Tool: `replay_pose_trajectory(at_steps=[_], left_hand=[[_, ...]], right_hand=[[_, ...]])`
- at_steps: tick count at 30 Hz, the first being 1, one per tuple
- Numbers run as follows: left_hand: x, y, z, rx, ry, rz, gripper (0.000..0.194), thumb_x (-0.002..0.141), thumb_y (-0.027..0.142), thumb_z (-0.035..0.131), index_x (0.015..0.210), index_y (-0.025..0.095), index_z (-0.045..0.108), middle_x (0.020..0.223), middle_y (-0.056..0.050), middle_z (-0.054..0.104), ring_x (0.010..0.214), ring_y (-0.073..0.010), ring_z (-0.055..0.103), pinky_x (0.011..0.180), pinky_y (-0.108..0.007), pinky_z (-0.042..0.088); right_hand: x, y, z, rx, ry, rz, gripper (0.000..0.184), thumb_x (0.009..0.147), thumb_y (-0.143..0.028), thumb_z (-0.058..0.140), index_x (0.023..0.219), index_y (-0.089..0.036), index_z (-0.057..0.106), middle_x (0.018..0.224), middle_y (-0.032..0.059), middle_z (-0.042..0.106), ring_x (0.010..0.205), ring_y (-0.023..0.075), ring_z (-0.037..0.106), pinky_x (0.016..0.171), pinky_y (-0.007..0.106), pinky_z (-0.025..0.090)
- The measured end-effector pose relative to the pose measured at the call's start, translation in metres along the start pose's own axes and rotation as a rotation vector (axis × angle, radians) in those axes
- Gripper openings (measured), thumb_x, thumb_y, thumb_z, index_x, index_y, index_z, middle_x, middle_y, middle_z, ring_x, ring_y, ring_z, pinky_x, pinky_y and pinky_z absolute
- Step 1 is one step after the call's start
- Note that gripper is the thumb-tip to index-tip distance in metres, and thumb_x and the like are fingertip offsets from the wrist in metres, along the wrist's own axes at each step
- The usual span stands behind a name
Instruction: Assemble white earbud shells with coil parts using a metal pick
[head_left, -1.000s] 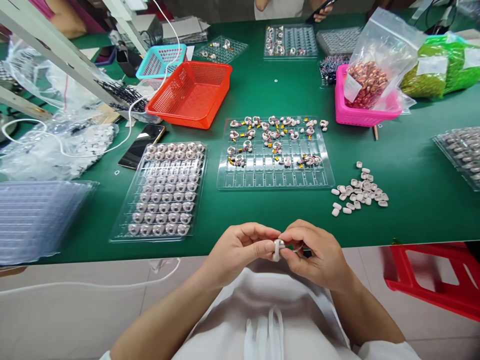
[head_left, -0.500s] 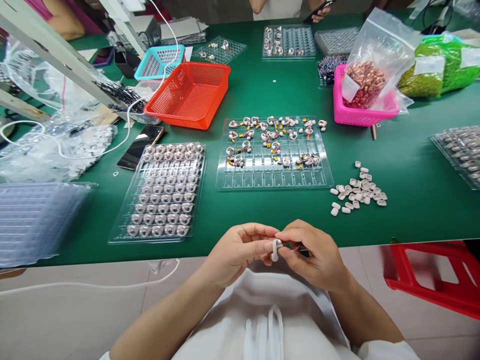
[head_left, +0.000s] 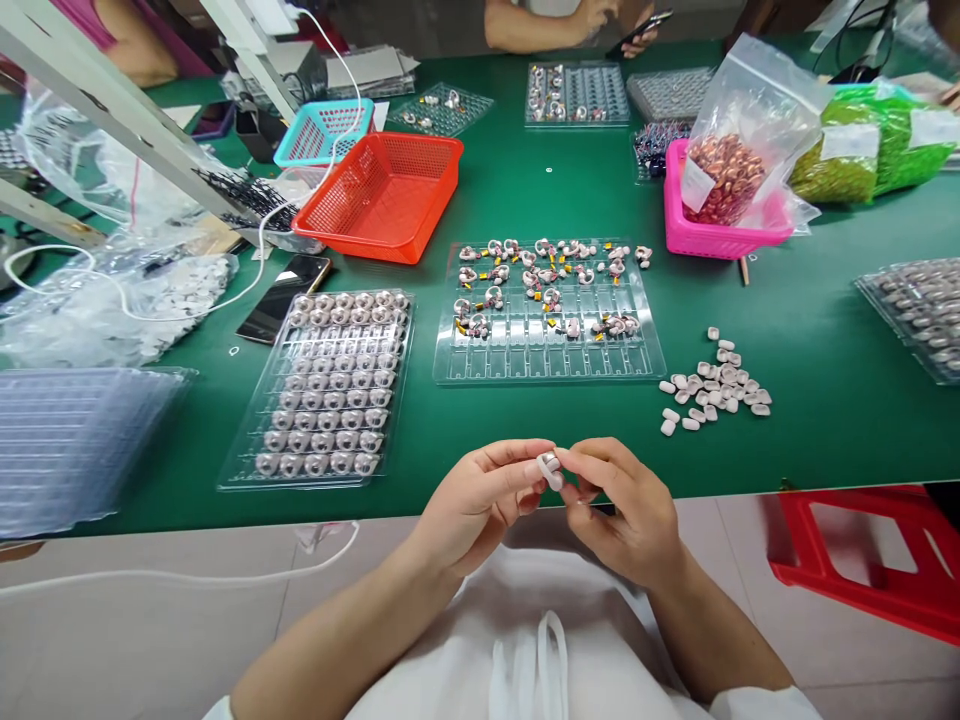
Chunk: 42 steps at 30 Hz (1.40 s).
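Above the table's near edge, my left hand pinches a small white, curved ear-clip earbud between thumb and fingers. A shiny metallic part shows on the earbud's upper side. My right hand is closed against its right side, fingertips touching it; part of the earbud is hidden by the fingers. Beyond the hands lies a clear plastic tray with several white parts and bits of orange-yellow film in its upper rows. Right of that tray is a loose scatter of small white caps.
A clear tray of silvery-beige rounded parts lies at left, beside a phone. Farther back stand a red basket, a blue basket and a pink basket holding a bag of copper-coloured pieces. Across the table, a person's hand holds a phone.
The earbud has been tilted and raised slightly, showing more of its metallic part. My right thumb has dropped away from it. Across the table, the person's other hand has come toward their phone.
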<state>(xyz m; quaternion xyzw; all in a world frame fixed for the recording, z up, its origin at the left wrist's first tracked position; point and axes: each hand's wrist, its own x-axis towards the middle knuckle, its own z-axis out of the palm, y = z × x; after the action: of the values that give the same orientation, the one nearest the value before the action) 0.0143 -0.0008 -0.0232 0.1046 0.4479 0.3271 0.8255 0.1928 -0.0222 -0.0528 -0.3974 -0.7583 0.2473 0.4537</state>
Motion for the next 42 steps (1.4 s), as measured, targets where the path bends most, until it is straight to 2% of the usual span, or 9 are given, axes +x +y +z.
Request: replay_pose_trajectory(at_steps=[2, 5, 8, 12, 18, 23, 31, 37, 42], left_hand=[[0.000, 0.000, 0.002, -0.007, -0.026, 0.015, 0.027, 0.071, 0.023, 0.082, 0.094, 0.012, 0.076, 0.086, -0.007, 0.071, 0.076, -0.0122, 0.065, 0.071, -0.021, 0.050], [0.000, -0.001, 0.003, 0.012, -0.087, 0.021, 0.024, 0.075, 0.024, 0.079, 0.096, 0.012, 0.076, 0.081, -0.006, 0.068, 0.074, -0.0103, 0.064, 0.069, -0.019, 0.048], [0.001, -0.003, 0.003, 0.017, -0.072, 0.018, 0.025, 0.074, 0.026, 0.080, 0.095, 0.013, 0.076, 0.083, -0.006, 0.069, 0.077, -0.0105, 0.064, 0.068, -0.018, 0.046], [0.003, -0.005, 0.002, 0.007, -0.052, 0.010, 0.024, 0.072, 0.026, 0.081, 0.092, 0.014, 0.076, 0.079, -0.005, 0.069, 0.070, -0.0090, 0.061, 0.063, -0.019, 0.043], [0.005, -0.007, 0.002, -0.019, -0.060, 0.003, 0.023, 0.072, 0.024, 0.081, 0.091, 0.012, 0.074, 0.074, -0.006, 0.069, 0.064, -0.0112, 0.063, 0.063, -0.021, 0.043], [0.004, -0.007, 0.001, -0.001, -0.047, 0.002, 0.025, 0.071, 0.024, 0.081, 0.092, 0.011, 0.074, 0.075, -0.006, 0.069, 0.067, -0.0110, 0.063, 0.065, -0.021, 0.045], [0.006, -0.008, -0.002, 0.035, -0.045, 0.001, 0.028, 0.069, 0.027, 0.083, 0.091, 0.011, 0.075, 0.079, -0.007, 0.069, 0.076, -0.0128, 0.062, 0.072, -0.023, 0.047], [0.005, -0.006, -0.003, 0.052, -0.044, -0.001, 0.029, 0.070, 0.029, 0.083, 0.092, 0.011, 0.076, 0.086, -0.009, 0.070, 0.077, -0.0129, 0.060, 0.071, -0.024, 0.044], [0.005, -0.007, -0.004, 0.051, -0.041, -0.001, 0.032, 0.069, 0.030, 0.084, 0.093, 0.011, 0.076, 0.088, -0.009, 0.069, 0.078, -0.0123, 0.060, 0.069, -0.022, 0.042]], right_hand=[[-0.001, 0.001, 0.003, -0.047, 0.016, -0.028, 0.050, 0.086, -0.006, 0.058, 0.133, -0.021, 0.053, 0.107, 0.0094, 0.063, 0.090, 0.0149, 0.064, 0.067, 0.024, 0.058], [0.000, 0.002, 0.005, -0.126, 0.057, -0.040, 0.044, 0.088, -0.012, 0.062, 0.130, -0.020, 0.054, 0.105, 0.0103, 0.064, 0.090, 0.0169, 0.066, 0.069, 0.026, 0.059], [0.002, 0.002, 0.006, -0.176, 0.081, -0.068, 0.036, 0.090, -0.013, 0.064, 0.125, -0.018, 0.057, 0.102, 0.0107, 0.066, 0.086, 0.0161, 0.066, 0.069, 0.026, 0.058], [0.003, 0.004, 0.009, -0.270, 0.108, -0.127, 0.032, 0.088, -0.012, 0.065, 0.119, -0.017, 0.058, 0.095, 0.0103, 0.069, 0.078, 0.0163, 0.067, 0.063, 0.026, 0.057], [0.003, 0.006, 0.015, -0.353, 0.184, -0.158, 0.034, 0.085, -0.014, 0.068, 0.117, -0.016, 0.058, 0.091, 0.0103, 0.070, 0.075, 0.0165, 0.068, 0.063, 0.027, 0.057], [0.001, 0.007, 0.016, -0.303, 0.177, -0.129, 0.037, 0.082, -0.015, 0.071, 0.118, -0.016, 0.060, 0.094, 0.0103, 0.070, 0.079, 0.0165, 0.069, 0.068, 0.027, 0.059], [-0.002, 0.005, 0.013, -0.216, 0.154, -0.042, 0.036, 0.083, -0.015, 0.068, 0.118, -0.020, 0.061, 0.098, 0.0072, 0.070, 0.079, 0.0146, 0.068, 0.066, 0.025, 0.060], [0.000, 0.003, 0.010, -0.092, 0.109, 0.014, 0.042, 0.080, -0.004, 0.062, 0.119, -0.020, 0.062, 0.098, 0.0054, 0.069, 0.078, 0.0108, 0.066, 0.058, 0.018, 0.057], [0.001, 0.004, 0.009, -0.070, 0.078, 0.016, 0.047, 0.078, 0.000, 0.064, 0.121, -0.020, 0.062, 0.099, 0.0049, 0.067, 0.077, 0.0095, 0.065, 0.061, 0.018, 0.058]])
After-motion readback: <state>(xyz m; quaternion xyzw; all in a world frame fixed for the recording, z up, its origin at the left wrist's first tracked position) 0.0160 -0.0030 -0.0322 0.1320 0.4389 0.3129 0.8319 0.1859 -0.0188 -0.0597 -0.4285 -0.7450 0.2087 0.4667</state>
